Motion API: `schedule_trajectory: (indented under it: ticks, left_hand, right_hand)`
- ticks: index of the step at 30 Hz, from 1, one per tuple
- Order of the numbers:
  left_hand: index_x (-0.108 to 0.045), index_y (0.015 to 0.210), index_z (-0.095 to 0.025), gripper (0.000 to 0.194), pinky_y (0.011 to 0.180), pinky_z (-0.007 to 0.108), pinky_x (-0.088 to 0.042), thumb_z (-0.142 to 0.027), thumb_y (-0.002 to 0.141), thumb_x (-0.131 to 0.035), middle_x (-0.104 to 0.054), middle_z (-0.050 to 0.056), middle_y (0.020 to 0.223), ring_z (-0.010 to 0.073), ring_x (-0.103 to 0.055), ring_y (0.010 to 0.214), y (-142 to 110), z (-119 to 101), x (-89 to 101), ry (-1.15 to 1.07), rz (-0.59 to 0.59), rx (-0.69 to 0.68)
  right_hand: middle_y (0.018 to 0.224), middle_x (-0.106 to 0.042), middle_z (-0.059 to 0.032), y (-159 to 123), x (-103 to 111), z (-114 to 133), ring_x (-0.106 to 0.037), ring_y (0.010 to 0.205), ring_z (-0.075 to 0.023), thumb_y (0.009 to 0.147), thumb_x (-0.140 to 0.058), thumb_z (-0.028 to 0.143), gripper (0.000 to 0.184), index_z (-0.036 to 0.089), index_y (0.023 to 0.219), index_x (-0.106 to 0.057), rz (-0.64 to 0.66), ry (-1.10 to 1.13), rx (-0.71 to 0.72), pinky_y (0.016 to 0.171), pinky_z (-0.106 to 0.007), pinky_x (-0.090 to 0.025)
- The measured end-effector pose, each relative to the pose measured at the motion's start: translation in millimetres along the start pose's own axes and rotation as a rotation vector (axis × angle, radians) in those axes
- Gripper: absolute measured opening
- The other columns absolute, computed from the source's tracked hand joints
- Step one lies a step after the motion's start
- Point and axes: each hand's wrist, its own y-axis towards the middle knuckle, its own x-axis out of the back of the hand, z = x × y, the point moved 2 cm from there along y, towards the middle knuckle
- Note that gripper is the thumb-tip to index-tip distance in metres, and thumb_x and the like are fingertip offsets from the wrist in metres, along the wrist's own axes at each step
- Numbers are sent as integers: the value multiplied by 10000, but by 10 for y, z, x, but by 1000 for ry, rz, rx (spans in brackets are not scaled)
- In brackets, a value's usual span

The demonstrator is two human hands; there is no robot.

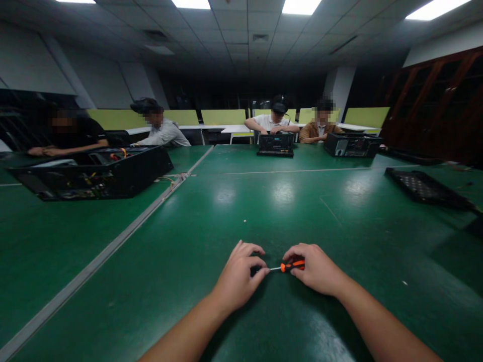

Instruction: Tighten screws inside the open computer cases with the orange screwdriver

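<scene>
In the head view I have the screwdriver (284, 268) at five o'clock over the glossy green tabletop (158, 281), my right fingers (296, 250) grasping its handle, my left fingers (261, 274) pinching its shaft. A computer case (132, 176) lies at nine, ceiling lights (302, 6) at twelve, cabinets (433, 95) at two.

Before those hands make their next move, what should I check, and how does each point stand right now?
1. Right hand on the screwdriver: ok, it holds the orange-and-black handle.
2. Left hand on the tool: ok, it appears to pinch the far end of the metal shaft.
3. Tip shape: cannot tell, the end is hidden at the left hand.
4. One hand free: not ok, both are on the screwdriver.
5. Hands apart from the left-side computer case: ok, green table shows between.
</scene>
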Motion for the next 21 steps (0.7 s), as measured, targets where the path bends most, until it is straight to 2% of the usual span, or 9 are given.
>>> schedule_trajectory:
  ticks: [8, 16, 21]
  left_hand:
    - [-748, 793, -259, 81, 1116, 577, -271, -234, 824, -677, -661, 34, 1087, 231, -587, 1064, 0, 14, -18, 0, 43, 52]
    - [-724, 833, -242, 91, 1140, 570, -249, -251, 858, -637, -660, 39, 1071, 221, -592, 1060, 7, -28, 41, 3, -57, 7]
    - [-740, 785, -241, 73, 1113, 593, -276, -228, 821, -678, -665, 43, 1073, 242, -589, 1061, 11, -21, 14, 4, 24, 53]
  right_hand:
    - [923, -706, -21, -17, 75, 76, -650, 853, -187, 713, -679, 107, 260, 226, 942, -717, -87, 41, 43, 813, -310, -492]
    - [910, -723, -1, -6, 7, 28, -652, 837, -184, 719, -655, 81, 254, 236, 910, -723, 32, 21, 1, 791, -303, -494]
    - [907, -715, -2, -27, 56, 95, -641, 844, -184, 714, -677, 91, 251, 237, 913, -722, -62, 10, 25, 805, -310, -476]
